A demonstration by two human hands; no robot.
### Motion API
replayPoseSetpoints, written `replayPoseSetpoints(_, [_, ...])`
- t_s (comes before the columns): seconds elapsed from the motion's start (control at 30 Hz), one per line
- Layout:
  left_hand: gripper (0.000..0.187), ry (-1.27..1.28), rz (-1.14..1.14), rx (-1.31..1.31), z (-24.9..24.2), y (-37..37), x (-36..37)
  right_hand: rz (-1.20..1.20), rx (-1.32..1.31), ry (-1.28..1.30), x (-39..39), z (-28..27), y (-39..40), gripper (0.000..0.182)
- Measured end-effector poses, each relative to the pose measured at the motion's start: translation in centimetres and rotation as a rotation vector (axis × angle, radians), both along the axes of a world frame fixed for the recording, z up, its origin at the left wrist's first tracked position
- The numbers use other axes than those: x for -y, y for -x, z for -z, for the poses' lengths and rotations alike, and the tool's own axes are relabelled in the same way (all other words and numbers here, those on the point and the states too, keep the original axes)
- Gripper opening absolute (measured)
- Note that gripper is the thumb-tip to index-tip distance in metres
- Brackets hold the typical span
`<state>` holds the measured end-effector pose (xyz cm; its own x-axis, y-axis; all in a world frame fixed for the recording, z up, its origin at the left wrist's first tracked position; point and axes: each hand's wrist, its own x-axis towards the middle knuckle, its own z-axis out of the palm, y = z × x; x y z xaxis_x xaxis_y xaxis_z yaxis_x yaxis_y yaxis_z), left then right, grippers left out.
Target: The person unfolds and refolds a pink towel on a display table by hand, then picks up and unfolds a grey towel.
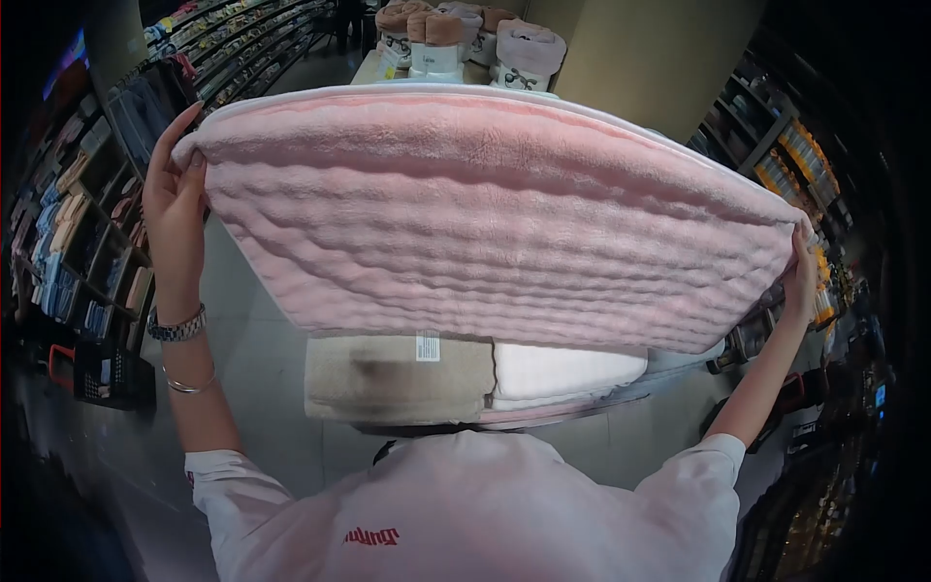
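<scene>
Grey floor [262, 325], black plastic basket [113, 380], contents too dim to tell, left hand [179, 199] and right hand [801, 274] clutching 2 ends of ribbed pink plush cloth [504, 223], folded beige cloth [388, 383] nearby

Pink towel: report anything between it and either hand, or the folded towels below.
Nothing visible stands between. The left hand and right hand grip the pink towel directly; its lower edge overlaps the folded towels in view.

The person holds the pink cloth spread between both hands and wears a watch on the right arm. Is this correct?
No, the head view shows the watch on the left arm, not the right. The left hand and right hand do hold the pink cloth spread between them.
</scene>
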<state>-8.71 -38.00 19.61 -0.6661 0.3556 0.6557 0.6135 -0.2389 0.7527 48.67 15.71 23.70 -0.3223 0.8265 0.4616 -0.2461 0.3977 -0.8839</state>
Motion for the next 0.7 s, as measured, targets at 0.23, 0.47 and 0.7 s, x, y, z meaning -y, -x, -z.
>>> replayPoseSetpoints(0.23, [0.035,-0.061,0.069,0.012,-0.2,0.7,-0.7,0.128,0.054,-0.13,-1.9,-0.2,-1.1,0.036])
replayPoseSetpoints(0.47, [0.034,-0.096,0.036,0.011,0.6,1.2,2.6,0.261,0.009,-0.205,-0.2,-1.7,-4.1,0.035])
replayPoseSetpoints(0.7, [0.032,-0.145,0.071,0.114,1.1,1.8,3.9,0.372,0.045,-0.108,0.3,-2.5,-2.7,0.03])
